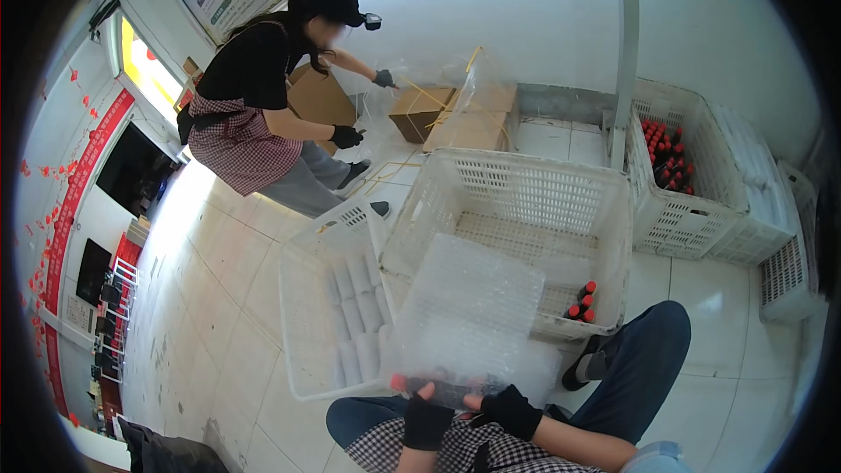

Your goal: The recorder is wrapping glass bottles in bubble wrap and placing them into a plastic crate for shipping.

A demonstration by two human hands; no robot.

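A dark bottle (451, 392) with a red cap lies sideways across my lap, its cap toward the left. My left hand (427, 419), in a black fingerless glove, grips it near the cap end. From the right, my right hand (508, 412), gloved the same way, closes on the bottle's other end, with its fingertips partly hidden. Sheets of clear bubble wrap (477, 289) lie just beyond my hands, one over the near edge of a large white crate (504, 245). Several red-capped bottles (583, 302) stand in that crate's near right corner.
Left of it, a smaller white crate (302, 324) holds several wrapped bundles (359, 298). At the right stand stacked crates (692, 219), one with red-capped bottles (667, 158). A co-worker (245, 105) in a checked apron bends over cardboard boxes (473, 114) and clear plastic at the back.
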